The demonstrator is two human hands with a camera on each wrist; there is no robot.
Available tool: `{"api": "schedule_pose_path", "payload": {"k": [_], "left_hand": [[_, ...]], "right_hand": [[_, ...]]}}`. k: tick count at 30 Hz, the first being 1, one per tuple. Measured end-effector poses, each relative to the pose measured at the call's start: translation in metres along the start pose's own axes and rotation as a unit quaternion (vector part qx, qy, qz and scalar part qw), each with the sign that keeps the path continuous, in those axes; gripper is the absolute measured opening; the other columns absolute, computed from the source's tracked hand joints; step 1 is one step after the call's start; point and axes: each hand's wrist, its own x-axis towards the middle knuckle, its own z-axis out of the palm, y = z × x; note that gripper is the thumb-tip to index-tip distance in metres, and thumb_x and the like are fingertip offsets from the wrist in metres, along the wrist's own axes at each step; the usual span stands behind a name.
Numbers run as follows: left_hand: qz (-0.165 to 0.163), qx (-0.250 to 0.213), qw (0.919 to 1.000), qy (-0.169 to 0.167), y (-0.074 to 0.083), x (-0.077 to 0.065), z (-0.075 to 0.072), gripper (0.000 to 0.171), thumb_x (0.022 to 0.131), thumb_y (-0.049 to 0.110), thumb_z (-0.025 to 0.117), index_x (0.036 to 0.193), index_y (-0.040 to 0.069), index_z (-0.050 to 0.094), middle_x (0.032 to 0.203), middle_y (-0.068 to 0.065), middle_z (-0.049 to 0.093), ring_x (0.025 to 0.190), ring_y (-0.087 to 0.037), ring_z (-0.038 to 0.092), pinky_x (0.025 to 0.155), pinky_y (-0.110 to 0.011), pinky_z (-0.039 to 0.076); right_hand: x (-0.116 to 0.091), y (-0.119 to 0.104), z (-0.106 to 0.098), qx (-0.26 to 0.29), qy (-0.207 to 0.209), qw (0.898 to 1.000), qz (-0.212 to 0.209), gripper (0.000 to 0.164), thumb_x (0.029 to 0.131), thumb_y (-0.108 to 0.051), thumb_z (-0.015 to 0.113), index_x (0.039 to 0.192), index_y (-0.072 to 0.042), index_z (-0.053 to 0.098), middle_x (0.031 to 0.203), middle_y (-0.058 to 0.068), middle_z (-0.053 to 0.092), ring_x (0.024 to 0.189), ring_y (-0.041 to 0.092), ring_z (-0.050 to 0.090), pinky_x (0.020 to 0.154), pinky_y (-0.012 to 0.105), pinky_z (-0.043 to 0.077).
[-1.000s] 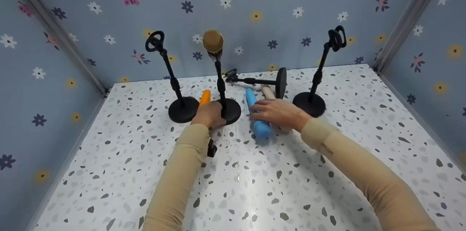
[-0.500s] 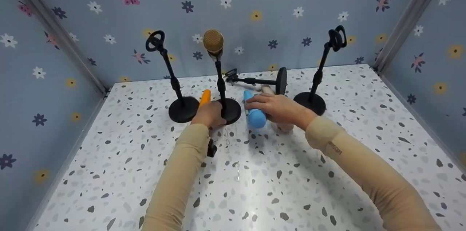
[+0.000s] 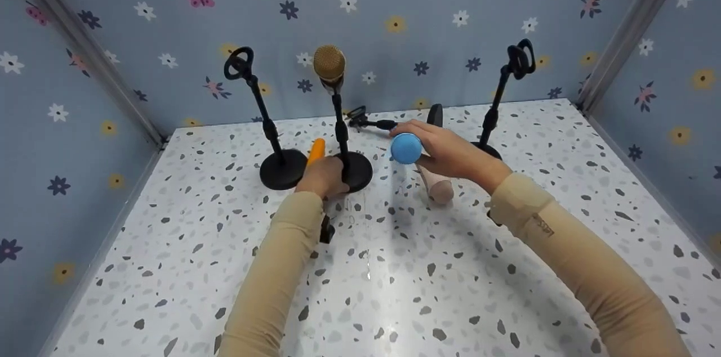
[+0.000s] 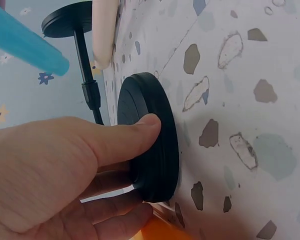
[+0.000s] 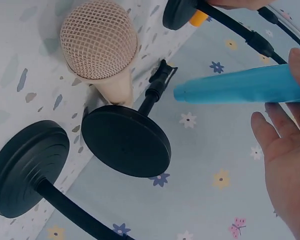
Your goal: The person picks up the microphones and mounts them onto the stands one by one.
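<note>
Blue and slender, a microphone with a rounded head (image 3: 406, 148) is in my right hand (image 3: 453, 151), held up off the white speckled worktop (image 3: 349, 289). My thumb lies along one side of it and my fingers along the other, closed on its body; the head end faces me and the narrow tail points toward the pale blue flowered wall (image 3: 372, 13).

I count four microphones in all. The gold mesh-headed microphone (image 3: 329, 63) sits upright in a black round-based stand (image 3: 341, 134). The bright orange microphone (image 3: 316, 150) lies just beside that stand, partly hidden by my left hand (image 3: 324, 175). The beige mesh-headed microphone (image 3: 438, 188) lies on the worktop below my right hand, its head toward me.

There are four stands too, all black with disc bases. Besides the one bearing the gold microphone, a left-hand stand (image 3: 270, 132) and a right-hand stand (image 3: 492, 115) stand upright, their ring clips unfilled. The fourth, a toppled stand (image 3: 386, 124), lies on its side near the wall, partly behind my right hand.

My left fingers are clamped on the disc base under the gold microphone, thumb pressed across its edge.
</note>
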Motion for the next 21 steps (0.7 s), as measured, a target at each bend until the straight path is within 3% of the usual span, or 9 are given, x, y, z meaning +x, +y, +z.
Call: {"api": "schedule_pose_path", "payload": {"k": [5,15,21], "left_hand": [[-0.003,0.001,1.0,0.001,0.001,-0.001,0.0,0.044,0.093,0.026,0.076,0.124,-0.003,0.065,0.122,-0.019,0.066,0.109,-0.032,0.063,0.101,-0.042,0.049],[0.009,0.0,0.9999,0.012,0.0,-0.004,0.0,0.04,0.092,0.024,0.075,0.12,-0.004,0.066,0.118,-0.02,0.067,0.108,-0.033,0.063,0.101,-0.042,0.049],[0.014,0.002,0.9998,0.011,0.001,-0.005,0.0,0.043,0.094,0.025,0.074,0.123,-0.005,0.065,0.121,-0.021,0.066,0.109,-0.034,0.063,0.101,-0.043,0.049]], "right_hand": [[-0.006,-0.001,-0.01,0.025,0.016,0.999,0.025,0.046,0.096,-0.004,0.069,0.14,-0.008,0.054,0.137,0.01,0.056,0.129,0.024,0.054,0.107,0.045,0.046],[-0.02,0.004,-0.02,0.011,0.034,0.996,0.087,0.043,0.099,-0.023,0.069,0.134,-0.006,0.053,0.124,0.008,0.059,0.119,0.025,0.059,0.102,0.046,0.049],[-0.027,0.005,-0.022,0.062,0.051,0.99,0.114,0.054,0.099,-0.026,0.068,0.145,-0.007,0.046,0.131,0.012,0.055,0.128,0.029,0.054,0.102,0.048,0.05]]}}
